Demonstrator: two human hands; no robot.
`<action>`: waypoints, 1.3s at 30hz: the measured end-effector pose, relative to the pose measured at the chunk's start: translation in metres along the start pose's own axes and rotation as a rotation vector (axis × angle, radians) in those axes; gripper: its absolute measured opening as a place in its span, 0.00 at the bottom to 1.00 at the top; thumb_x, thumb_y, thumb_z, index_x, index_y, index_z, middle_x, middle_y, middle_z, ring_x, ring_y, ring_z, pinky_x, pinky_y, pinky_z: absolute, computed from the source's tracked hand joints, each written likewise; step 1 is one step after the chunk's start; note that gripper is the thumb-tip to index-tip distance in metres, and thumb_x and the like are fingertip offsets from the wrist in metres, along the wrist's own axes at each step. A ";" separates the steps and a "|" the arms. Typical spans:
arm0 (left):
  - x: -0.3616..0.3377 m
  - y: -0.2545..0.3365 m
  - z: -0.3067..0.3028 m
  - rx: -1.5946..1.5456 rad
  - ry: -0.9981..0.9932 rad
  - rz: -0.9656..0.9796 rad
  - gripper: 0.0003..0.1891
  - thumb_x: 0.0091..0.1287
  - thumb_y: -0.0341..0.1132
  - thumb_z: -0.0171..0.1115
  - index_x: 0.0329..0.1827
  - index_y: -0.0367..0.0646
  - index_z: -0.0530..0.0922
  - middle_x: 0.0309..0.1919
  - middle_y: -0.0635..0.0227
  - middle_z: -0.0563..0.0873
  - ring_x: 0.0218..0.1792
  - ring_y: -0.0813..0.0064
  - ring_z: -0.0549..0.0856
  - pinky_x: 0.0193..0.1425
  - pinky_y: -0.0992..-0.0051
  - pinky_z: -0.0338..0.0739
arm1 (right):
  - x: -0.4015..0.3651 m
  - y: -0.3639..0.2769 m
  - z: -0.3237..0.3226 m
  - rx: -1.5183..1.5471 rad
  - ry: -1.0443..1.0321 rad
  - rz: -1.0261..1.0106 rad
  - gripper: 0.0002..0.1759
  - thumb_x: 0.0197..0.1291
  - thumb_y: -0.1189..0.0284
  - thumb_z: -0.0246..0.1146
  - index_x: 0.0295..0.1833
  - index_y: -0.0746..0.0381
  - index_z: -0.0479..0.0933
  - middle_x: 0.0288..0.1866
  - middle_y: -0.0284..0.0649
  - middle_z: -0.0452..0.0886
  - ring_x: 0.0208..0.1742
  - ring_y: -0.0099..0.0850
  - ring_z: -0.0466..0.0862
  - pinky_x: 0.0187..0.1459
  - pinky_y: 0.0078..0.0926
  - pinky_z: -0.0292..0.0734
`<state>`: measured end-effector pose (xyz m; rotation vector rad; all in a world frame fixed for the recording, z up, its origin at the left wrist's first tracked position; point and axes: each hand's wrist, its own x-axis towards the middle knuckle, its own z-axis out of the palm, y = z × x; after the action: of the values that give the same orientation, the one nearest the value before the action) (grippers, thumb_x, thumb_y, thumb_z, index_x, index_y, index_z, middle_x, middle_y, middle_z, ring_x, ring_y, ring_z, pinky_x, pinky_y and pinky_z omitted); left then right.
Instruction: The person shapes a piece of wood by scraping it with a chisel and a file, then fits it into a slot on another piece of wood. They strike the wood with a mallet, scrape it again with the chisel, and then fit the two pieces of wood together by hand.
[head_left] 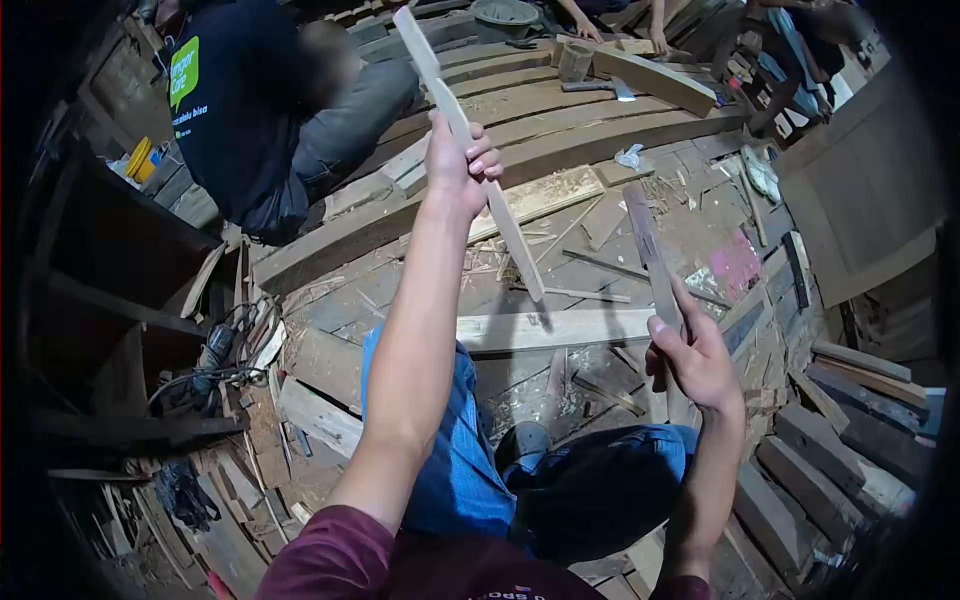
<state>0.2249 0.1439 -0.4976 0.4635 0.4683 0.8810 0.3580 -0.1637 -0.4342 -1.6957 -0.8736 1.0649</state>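
Observation:
My left hand [462, 165] is wrapped round the middle of a long, pale wooden slat [515, 245], held aslant with its upper end pointing away to the upper left. Lower and to the right, my right hand [697, 360] grips a shorter wooden strip [650, 245] between thumb and fingers. That strip stands nearly upright and is darker toward its top. Between the hands, a pale board [570, 330] lies across in front of my knees. Wood offcuts and shavings are scattered beneath both pieces.
Curved timber beams [560, 140] run across the far side. A person in a dark shirt [245, 120] sits at the left; other people's hands show at the top. A hatchet [622, 90] rests on the beams. Stacked timber [815, 450] lies right, a corded power tool [215, 350] left.

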 end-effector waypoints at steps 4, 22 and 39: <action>0.001 -0.002 -0.001 -0.096 0.053 -0.035 0.32 0.71 0.67 0.29 0.30 0.47 0.66 0.12 0.80 0.59 0.12 0.83 0.56 0.18 0.79 0.54 | 0.000 -0.005 -0.001 -0.079 0.009 0.070 0.39 0.67 0.70 0.59 0.76 0.70 0.47 0.29 0.36 0.78 0.26 0.21 0.77 0.28 0.21 0.75; 0.005 -0.002 -0.007 -0.259 0.214 -0.043 0.30 0.72 0.66 0.29 0.31 0.48 0.64 0.13 0.78 0.58 0.12 0.81 0.56 0.18 0.79 0.54 | 0.008 0.001 -0.003 -0.121 0.088 0.046 0.32 0.64 0.66 0.61 0.71 0.65 0.62 0.27 0.35 0.78 0.26 0.20 0.78 0.26 0.19 0.75; -0.009 0.000 0.003 -0.400 0.179 0.128 0.38 0.58 0.81 0.33 0.18 0.51 0.57 0.10 0.78 0.58 0.12 0.81 0.57 0.19 0.79 0.55 | 0.017 0.016 -0.014 -0.129 0.206 0.105 0.32 0.60 0.66 0.65 0.68 0.66 0.67 0.26 0.38 0.81 0.22 0.22 0.78 0.27 0.22 0.75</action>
<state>0.2218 0.1361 -0.4937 0.0476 0.4146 1.1162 0.3785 -0.1581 -0.4516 -1.9393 -0.7407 0.8982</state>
